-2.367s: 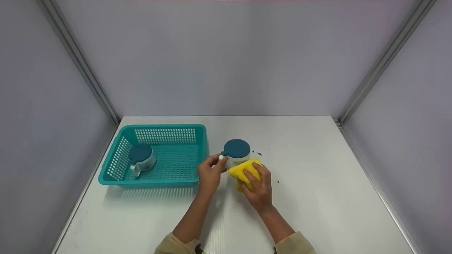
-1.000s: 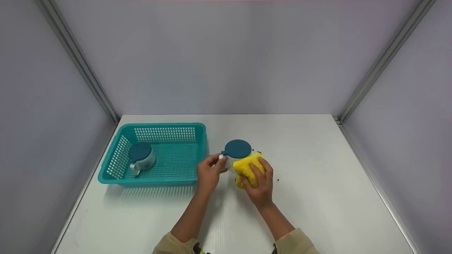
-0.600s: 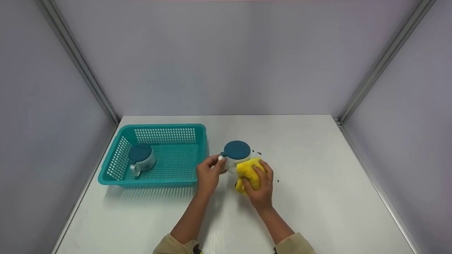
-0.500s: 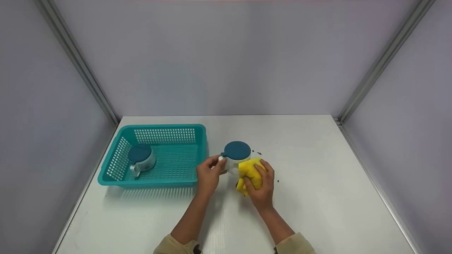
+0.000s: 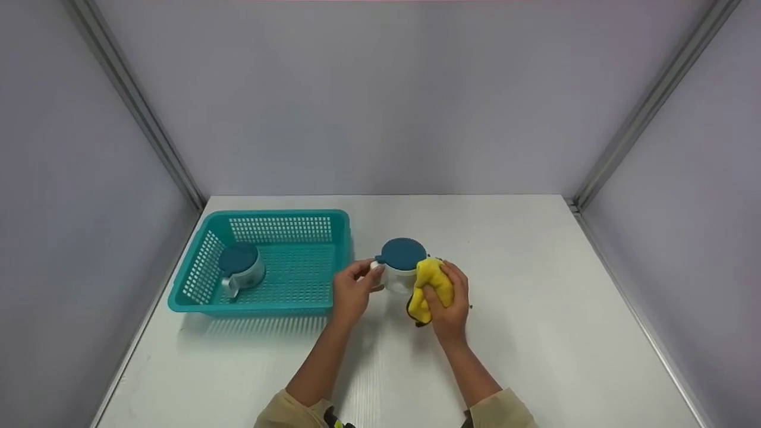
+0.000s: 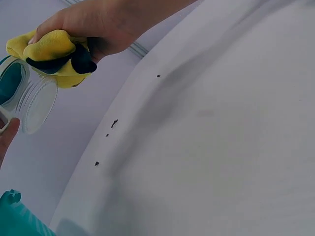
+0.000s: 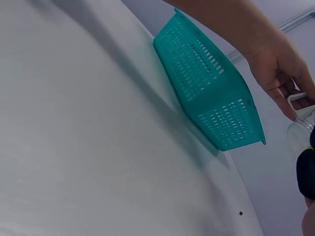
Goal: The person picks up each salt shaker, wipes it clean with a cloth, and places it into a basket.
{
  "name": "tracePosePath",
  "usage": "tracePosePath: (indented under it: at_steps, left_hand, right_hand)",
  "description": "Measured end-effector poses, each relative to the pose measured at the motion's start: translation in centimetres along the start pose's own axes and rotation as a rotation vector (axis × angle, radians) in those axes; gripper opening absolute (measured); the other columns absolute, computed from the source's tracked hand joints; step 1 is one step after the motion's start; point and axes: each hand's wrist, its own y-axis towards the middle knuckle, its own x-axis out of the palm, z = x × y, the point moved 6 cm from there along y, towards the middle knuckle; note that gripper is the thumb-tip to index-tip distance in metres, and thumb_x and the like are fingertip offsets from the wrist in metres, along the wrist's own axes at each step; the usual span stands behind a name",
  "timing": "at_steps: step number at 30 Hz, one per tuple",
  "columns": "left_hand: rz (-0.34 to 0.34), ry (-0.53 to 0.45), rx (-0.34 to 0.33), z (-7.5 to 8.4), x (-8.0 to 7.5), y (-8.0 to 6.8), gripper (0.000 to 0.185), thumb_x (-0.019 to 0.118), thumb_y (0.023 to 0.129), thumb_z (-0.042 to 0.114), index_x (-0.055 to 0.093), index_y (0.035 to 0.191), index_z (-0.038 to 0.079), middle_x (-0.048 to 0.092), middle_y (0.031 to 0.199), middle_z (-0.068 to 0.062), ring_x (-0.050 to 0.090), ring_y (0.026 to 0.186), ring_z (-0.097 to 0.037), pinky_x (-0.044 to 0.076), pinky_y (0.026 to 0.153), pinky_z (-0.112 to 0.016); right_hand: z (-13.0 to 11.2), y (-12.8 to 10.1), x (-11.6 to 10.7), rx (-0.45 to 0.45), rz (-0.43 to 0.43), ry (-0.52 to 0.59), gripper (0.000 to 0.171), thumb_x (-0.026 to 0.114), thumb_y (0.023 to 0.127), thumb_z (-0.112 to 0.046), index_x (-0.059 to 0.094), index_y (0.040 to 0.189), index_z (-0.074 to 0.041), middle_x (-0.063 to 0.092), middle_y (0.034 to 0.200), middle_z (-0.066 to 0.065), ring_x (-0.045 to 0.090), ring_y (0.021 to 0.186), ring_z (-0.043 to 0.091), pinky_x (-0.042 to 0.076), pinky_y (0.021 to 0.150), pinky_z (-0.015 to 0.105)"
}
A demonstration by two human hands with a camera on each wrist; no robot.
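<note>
A clear jar with a round blue lid [image 5: 403,254] and a white handle is in the middle of the head view. My left hand [image 5: 352,294] pinches that handle [image 7: 298,100] between thumb and fingers. In my right hand [image 5: 452,306] is a bunched yellow cloth [image 5: 433,284] with dark edging, held against the jar's right side. The left wrist view shows the jar's clear round base [image 6: 42,105], tipped toward the camera, with the cloth over its upper side. Part of the jar's wall is hidden by the cloth.
A teal plastic basket [image 5: 255,309] stands left of the hands. Inside it, at the left, sits a similar jar [image 5: 239,259] with a blue lid. Several small dark specks [image 6: 114,123] lie on the white table [image 5: 535,333]. Grey walls enclose the back and sides.
The right hand has shifted the yellow cloth from the jar's front round to its right side, turning it so the dark edging shows. The left hand keeps its pinch on the handle.
</note>
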Motion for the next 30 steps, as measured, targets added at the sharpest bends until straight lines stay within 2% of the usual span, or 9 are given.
tracePosePath:
  at_steps: [4, 8, 11, 18, 22, 26, 30]
  left_hand:
    - [-0.005, -0.002, -0.004, 0.0, 0.1, 0.6, 0.020, 0.071, 0.091, 0.018, 0.073, 0.107, 0.007, 0.070, 0.100, -0.010, 0.067, 0.093, -0.022, 0.062, 0.072, -0.035]
    - [0.001, -0.017, -0.024, -0.2, 0.1, 0.9, 0.021, 0.071, 0.091, 0.016, 0.072, 0.109, 0.006, 0.070, 0.102, -0.010, 0.067, 0.093, -0.022, 0.062, 0.074, -0.037]
    - [0.005, -0.039, -0.026, -0.4, 0.2, 0.8, 0.021, 0.071, 0.091, 0.015, 0.072, 0.109, 0.005, 0.070, 0.102, -0.011, 0.067, 0.093, -0.021, 0.062, 0.075, -0.038]
    - [0.020, -0.035, 0.070, 0.1, 0.4, 1.0, 0.022, 0.072, 0.090, 0.016, 0.072, 0.109, 0.003, 0.069, 0.097, -0.013, 0.066, 0.089, -0.019, 0.062, 0.071, -0.036]
    - [0.024, -0.038, 0.069, 0.2, 0.4, 1.1, 0.023, 0.072, 0.091, 0.018, 0.072, 0.109, 0.003, 0.068, 0.098, -0.013, 0.066, 0.089, -0.020, 0.062, 0.072, -0.035]
    - [0.016, -0.036, 0.067, 0.4, 0.5, 1.2, 0.023, 0.072, 0.091, 0.019, 0.072, 0.109, 0.005, 0.068, 0.099, -0.012, 0.066, 0.093, -0.022, 0.062, 0.073, -0.034]
    - [0.005, -0.022, 0.089, 0.6, 0.5, 1.3, 0.024, 0.072, 0.091, 0.020, 0.072, 0.109, 0.005, 0.068, 0.100, -0.011, 0.066, 0.093, -0.023, 0.062, 0.073, -0.034]
  right_hand:
    - [0.1, 0.9, -0.2, 0.023, -0.029, -0.003, 0.047, 0.066, 0.091, -0.005, 0.050, 0.136, -0.006, 0.046, 0.142, 0.008, 0.049, 0.117, 0.013, 0.043, 0.101, 0.014]
    - [1.5, 1.8, -0.3, 0.013, -0.059, -0.009, 0.048, 0.066, 0.092, -0.005, 0.050, 0.137, -0.005, 0.046, 0.141, 0.012, 0.049, 0.115, 0.015, 0.044, 0.099, 0.015]
    - [2.5, 2.5, -0.5, 0.023, -0.073, 0.000, 0.049, 0.066, 0.092, -0.006, 0.050, 0.138, -0.007, 0.048, 0.140, 0.010, 0.050, 0.113, 0.016, 0.045, 0.097, 0.016]
    - [3.5, 3.5, -0.3, 0.123, -0.089, 0.097, 0.045, 0.066, 0.094, -0.020, 0.052, 0.137, -0.021, 0.053, 0.130, -0.002, 0.051, 0.106, 0.022, 0.049, 0.087, 0.024]
    - [3.7, 3.8, -0.1, 0.173, -0.087, 0.122, 0.043, 0.066, 0.094, -0.027, 0.052, 0.135, -0.026, 0.055, 0.124, -0.002, 0.052, 0.102, 0.024, 0.051, 0.083, 0.027]
    - [3.6, 3.9, 0.0, 0.161, -0.088, 0.129, 0.044, 0.066, 0.094, -0.024, 0.052, 0.136, -0.024, 0.054, 0.124, -0.001, 0.052, 0.102, 0.025, 0.051, 0.083, 0.027]
    - [2.6, 3.9, 0.0, 0.117, -0.090, 0.110, 0.046, 0.065, 0.094, -0.014, 0.051, 0.137, -0.019, 0.052, 0.129, -0.001, 0.050, 0.104, 0.022, 0.049, 0.086, 0.025]
